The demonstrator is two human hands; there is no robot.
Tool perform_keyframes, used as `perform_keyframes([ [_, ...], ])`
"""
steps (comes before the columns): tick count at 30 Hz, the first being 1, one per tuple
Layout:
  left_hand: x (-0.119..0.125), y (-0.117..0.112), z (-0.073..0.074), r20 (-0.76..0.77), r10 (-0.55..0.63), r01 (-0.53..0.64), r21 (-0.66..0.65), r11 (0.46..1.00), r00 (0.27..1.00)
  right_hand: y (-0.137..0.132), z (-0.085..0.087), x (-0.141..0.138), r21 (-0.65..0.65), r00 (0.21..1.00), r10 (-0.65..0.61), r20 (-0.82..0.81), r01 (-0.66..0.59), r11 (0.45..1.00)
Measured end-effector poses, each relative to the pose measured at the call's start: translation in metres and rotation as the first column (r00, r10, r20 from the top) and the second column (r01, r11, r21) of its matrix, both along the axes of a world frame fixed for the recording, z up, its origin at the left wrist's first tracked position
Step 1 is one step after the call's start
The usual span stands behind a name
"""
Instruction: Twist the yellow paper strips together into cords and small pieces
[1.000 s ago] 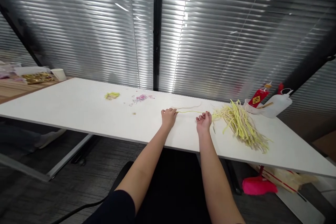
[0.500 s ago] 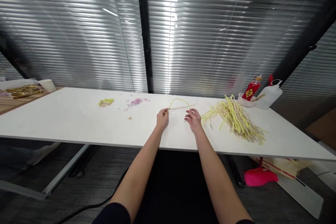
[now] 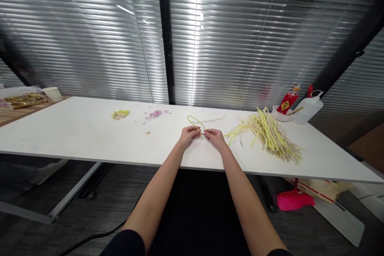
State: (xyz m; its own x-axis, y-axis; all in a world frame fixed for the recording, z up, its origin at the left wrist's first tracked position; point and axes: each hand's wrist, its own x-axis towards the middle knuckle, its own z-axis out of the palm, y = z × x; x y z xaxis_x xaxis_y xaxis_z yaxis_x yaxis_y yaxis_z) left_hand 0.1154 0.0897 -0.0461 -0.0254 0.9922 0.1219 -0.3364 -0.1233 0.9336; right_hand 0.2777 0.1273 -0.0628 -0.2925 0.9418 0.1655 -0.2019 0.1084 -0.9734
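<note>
Over the middle of the white table (image 3: 75,136), a long thin yellow-green strand (image 3: 192,117), perhaps a plant stalk, bends into a narrow loop. My left hand (image 3: 189,134) pinches it on the left, with a short end poking down between the hands. Close beside it, my right hand (image 3: 214,137) pinches the strand's other side; the fingertips nearly meet. Behind the loop a pale thin strand (image 3: 213,120) lies on the table. To the right spreads a heap of similar yellow and pale strands (image 3: 274,136), its loose ends reaching near my right hand.
Small coloured bands (image 3: 156,115) and a little bundle of short yellow pieces (image 3: 120,114) lie to the left. A red bottle (image 3: 288,102), a white squeeze bottle (image 3: 309,108) and a shallow tub (image 3: 277,115) stand at the back right. Blinds (image 3: 225,48) rise behind.
My right hand has moved left to meet my left hand and now pinches the strand. The wide arch has become a narrow loop.
</note>
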Motion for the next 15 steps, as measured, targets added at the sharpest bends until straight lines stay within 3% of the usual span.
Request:
perform_keyframes([
  [6, 0.0, 0.003, -0.002, -0.031, 0.046, -0.046, 0.015, 0.999, 0.998, -0.001, -0.002, -0.001, 0.039, 0.999, -0.012, 0.029, 0.011, 0.999],
  [15, -0.002, 0.008, -0.011, -0.033, 0.016, -0.015, 0.028, 0.999, 0.999, -0.005, -0.003, -0.003, 0.182, 0.976, -0.073, 0.206, 0.035, 0.983],
])
